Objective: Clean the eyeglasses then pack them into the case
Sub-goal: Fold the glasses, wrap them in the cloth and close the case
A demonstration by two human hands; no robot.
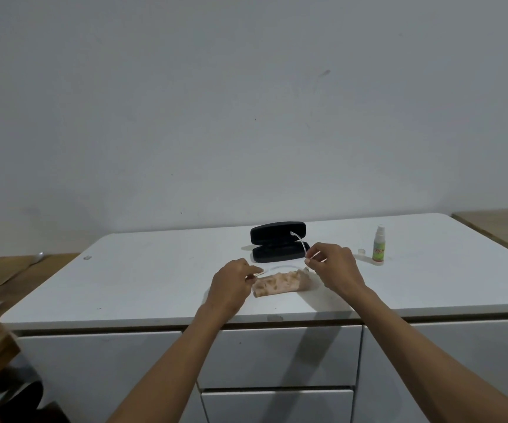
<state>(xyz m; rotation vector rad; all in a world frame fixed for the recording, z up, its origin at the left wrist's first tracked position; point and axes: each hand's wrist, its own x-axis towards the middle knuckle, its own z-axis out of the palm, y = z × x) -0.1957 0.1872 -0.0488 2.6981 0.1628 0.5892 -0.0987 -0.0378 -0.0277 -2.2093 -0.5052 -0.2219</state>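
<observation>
Thin clear-framed eyeglasses (280,266) hang just above the white table top (155,270), held between both hands. My left hand (234,283) pinches the left hinge end. At the right hinge, my right hand (333,267) pinches the frame, and that temple arm (299,243) sticks up and back over the case. The black hard case (278,242) lies open behind the glasses, lid raised, nothing visible inside. A pink and tan patterned cloth (278,283) lies crumpled on the table directly under the glasses.
A small spray bottle (378,245) with a green label stands at the right, its clear cap (361,251) lying beside it. White drawers sit below the table's front edge. Wooden surfaces flank the table on both sides.
</observation>
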